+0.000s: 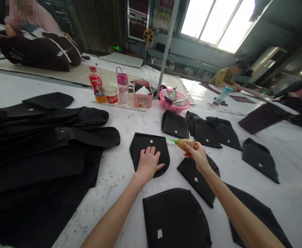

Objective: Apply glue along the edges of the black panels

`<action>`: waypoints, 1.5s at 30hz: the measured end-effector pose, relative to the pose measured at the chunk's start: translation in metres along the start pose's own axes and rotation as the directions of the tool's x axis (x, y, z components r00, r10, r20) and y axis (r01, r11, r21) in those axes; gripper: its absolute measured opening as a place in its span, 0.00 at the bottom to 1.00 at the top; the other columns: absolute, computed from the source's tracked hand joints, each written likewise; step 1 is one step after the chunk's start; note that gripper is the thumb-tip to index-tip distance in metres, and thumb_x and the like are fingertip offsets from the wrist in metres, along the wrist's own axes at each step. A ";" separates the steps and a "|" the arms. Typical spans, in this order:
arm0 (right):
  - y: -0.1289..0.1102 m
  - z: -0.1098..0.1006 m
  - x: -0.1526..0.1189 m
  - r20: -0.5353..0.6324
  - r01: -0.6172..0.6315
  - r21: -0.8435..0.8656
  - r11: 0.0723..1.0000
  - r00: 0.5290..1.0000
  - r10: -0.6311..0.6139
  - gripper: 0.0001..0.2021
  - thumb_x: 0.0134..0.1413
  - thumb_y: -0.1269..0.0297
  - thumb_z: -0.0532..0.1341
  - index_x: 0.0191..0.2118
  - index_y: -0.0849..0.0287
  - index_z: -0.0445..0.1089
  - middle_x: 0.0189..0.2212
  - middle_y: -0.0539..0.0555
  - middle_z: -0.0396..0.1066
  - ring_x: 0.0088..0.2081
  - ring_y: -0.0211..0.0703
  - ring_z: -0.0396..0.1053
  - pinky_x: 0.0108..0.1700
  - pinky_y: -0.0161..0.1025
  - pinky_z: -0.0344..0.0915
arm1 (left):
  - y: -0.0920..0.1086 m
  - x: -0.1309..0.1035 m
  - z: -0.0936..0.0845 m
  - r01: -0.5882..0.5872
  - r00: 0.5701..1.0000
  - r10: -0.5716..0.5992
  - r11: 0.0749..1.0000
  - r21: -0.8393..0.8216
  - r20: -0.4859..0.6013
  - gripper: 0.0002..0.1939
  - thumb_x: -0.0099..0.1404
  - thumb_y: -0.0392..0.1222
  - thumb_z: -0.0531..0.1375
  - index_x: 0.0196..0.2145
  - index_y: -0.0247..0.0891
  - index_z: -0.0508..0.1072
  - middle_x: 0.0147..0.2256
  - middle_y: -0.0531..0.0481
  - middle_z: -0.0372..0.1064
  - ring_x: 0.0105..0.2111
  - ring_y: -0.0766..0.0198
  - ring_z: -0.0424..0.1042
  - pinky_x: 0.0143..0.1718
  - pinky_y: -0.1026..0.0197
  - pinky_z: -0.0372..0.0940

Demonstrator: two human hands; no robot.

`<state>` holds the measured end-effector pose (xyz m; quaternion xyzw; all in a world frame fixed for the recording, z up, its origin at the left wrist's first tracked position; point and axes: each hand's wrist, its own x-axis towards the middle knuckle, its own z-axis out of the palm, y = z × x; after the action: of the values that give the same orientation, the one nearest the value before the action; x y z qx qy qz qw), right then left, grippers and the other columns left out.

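My left hand (149, 162) lies with its fingers spread on a black fabric piece (160, 146) that has one rounded end and a small white sticker near its straight edge. In my right hand (196, 153) is a glue bottle (186, 144) with amber contents and a thin green nozzle. The nozzle tip points left, just beyond the piece's upper right corner. Beneath my right wrist lies another black piece (194, 177) with a sticker. Closer to me is a larger-looking black piece (175, 220), also stickered.
Black fabric (44, 162) is heaped at left. Several black pieces (206, 132) lie right. Behind stand a red-labelled drink bottle (96, 84), a jar (111, 94), a pink-lidded bottle (123, 89), a pink box (142, 100), a pink basket (175, 107) and a pole (168, 48). Other people sit farther back.
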<state>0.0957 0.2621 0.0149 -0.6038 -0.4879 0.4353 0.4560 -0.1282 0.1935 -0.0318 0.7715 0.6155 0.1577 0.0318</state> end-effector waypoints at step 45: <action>-0.010 -0.005 0.012 0.180 0.221 -0.399 0.890 0.970 -0.161 0.35 0.39 0.39 0.73 0.47 0.57 0.66 0.33 0.52 0.73 0.21 0.45 0.74 0.21 0.40 0.71 | 0.000 0.000 0.000 0.021 1.000 -0.022 0.999 0.032 0.008 0.25 0.65 0.59 0.65 0.50 0.39 0.74 0.57 0.38 0.68 0.56 0.46 0.64 0.52 0.44 0.61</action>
<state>0.1001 0.2748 0.0242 -0.6033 -0.6576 0.3162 0.3218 -0.1279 0.1938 -0.0321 0.7659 0.6261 0.1442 0.0237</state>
